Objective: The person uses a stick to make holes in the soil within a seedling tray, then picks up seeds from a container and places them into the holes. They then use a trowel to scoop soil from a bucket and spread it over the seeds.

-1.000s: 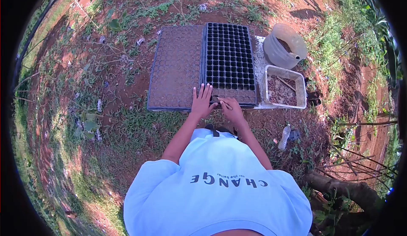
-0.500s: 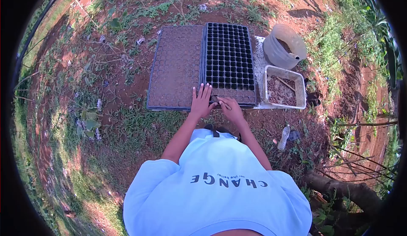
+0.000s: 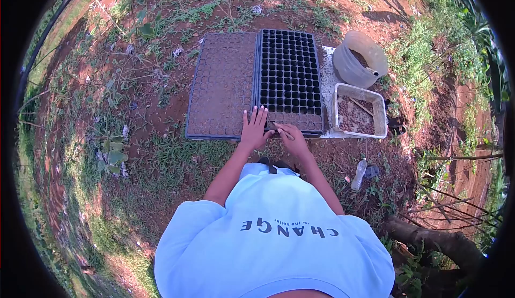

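Weedy ground [image 3: 166, 164] surrounded the black cell tray [image 3: 291, 70] at twelve o'clock. The left hand [image 3: 254, 131] lay open at its seven o'clock; the right hand [image 3: 292, 139] curled at six, grip unclear. Steadying the tray with light pressure seemed wise.

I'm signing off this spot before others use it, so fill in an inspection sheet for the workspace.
Surface: white speckled board, mostly hidden.
Job's things: left tray covered with soil; right tray soil-covered in its near rows, dark cells beyond.
Clutter: bucket; basin with brown lumps and a stick; plastic bottle.
Hands: left hand flat at the trays' adjoining edges; right hand curled at the right tray's near edge, anything held unclear.
Cables: nothing clearly seen.
Surroundings: weeds, reddish ground, thick branch.
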Tool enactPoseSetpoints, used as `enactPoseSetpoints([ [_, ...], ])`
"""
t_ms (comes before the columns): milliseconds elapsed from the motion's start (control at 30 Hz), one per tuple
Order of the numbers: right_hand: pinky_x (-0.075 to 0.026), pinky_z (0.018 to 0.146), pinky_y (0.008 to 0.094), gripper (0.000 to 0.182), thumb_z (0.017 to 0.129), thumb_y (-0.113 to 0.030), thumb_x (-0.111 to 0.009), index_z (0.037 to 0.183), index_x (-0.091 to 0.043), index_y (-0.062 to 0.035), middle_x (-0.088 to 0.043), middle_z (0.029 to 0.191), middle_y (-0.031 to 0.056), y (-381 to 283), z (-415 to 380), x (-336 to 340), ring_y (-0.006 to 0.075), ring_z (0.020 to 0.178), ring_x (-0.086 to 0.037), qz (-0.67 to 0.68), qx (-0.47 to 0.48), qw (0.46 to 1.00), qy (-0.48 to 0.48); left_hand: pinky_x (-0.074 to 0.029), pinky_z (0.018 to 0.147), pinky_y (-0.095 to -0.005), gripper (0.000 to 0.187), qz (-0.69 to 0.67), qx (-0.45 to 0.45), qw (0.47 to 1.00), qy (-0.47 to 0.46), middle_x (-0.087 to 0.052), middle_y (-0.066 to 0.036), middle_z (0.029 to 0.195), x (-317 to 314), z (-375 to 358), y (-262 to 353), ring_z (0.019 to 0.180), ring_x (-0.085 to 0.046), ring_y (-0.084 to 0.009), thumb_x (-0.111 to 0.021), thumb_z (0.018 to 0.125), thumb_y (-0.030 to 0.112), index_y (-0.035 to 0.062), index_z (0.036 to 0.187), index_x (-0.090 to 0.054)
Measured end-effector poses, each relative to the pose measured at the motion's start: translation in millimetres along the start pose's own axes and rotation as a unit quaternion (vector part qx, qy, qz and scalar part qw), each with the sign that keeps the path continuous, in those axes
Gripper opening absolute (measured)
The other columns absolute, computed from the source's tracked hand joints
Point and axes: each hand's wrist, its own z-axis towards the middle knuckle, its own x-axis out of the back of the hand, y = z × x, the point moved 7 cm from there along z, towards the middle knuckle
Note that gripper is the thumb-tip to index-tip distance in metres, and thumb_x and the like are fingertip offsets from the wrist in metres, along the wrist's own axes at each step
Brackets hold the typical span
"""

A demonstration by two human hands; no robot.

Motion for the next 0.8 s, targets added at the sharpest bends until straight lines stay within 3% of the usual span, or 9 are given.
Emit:
enactPoseSetpoints([
  [333, -0.048, 0.085, 0.0379, 0.023, 0.091, -0.013, -0.058, 0.110, -0.067, -0.0046, -0.065, 0.100, 0.0145, 0.7, 2.2, -0.2, 0.0337, 0.095, -0.062, 0.028, -0.005, 1.000, -0.012, 0.000, 0.115, -0.0585, 0.088, -0.005, -0.003, 1.000, 0.007, -0.013, -0.012, 0.158, -1.5, -0.1, -0.2, 0.147, -0.006, -0.0299, -0.049, 0.090, 0.056, 0.0058, 0.152, -0.013],
  [400, -0.048, 0.086, 0.0343, 0.023, 0.092, -0.011, -0.057, 0.112, -0.067, -0.0036, -0.066, 0.103, 0.0147, 4.0, 1.8, -0.9, 0.0299, 0.097, -0.063, 0.009, -0.029, 0.999, -0.018, 0.000, 0.115, -0.0584, 0.088, -0.001, -0.005, 1.000, 0.016, -0.013, -0.012, 0.158, -1.7, -0.8, -1.1, 0.147, -0.006, -0.0298, -0.049, 0.089, 0.057, 0.0056, 0.152, -0.014],
  [800, -0.048, 0.087, 0.0358, 0.023, 0.092, -0.012, -0.057, 0.111, -0.067, -0.0044, -0.066, 0.105, 0.0139, 7.2, 2.0, 0.0, 0.0296, 0.096, -0.063, 0.025, 0.000, 1.000, -0.015, -0.001, 0.115, -0.0588, 0.087, -0.018, -0.007, 0.999, 0.029, -0.016, -0.012, 0.158, 3.3, -0.9, 0.8, 0.147, -0.008, -0.0303, -0.051, 0.089, 0.055, 0.0054, 0.151, -0.016],
])
